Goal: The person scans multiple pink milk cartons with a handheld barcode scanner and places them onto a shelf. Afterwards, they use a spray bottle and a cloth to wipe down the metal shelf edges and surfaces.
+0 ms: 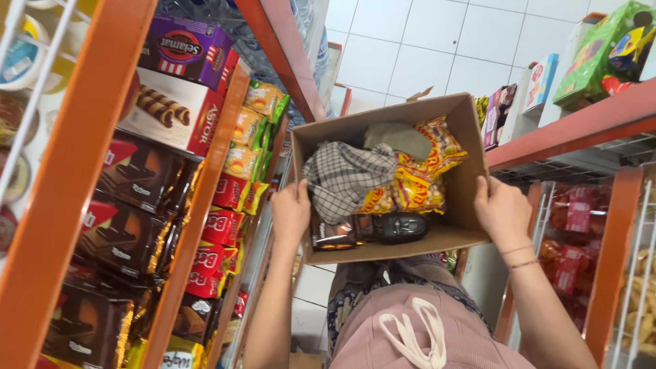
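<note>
I hold an open brown cardboard box (465, 147) in front of me in a shop aisle. My left hand (290, 212) grips its left wall and my right hand (502, 212) grips its right wall. Inside lie a checked cloth (342, 178), yellow and red snack bags (417, 174), a dark packet (335, 236) and a black device (403, 225). Below the box my pink garment with a white drawstring (413, 335) shows.
Orange shelving (89, 137) on the left carries stacked biscuit and wafer boxes (164, 102) and red packets (219, 232). On the right, a red shelf (581, 126) holds colourful boxes, with wire racks of red snack bags (574, 232) beneath. A white tiled floor (417, 55) lies ahead.
</note>
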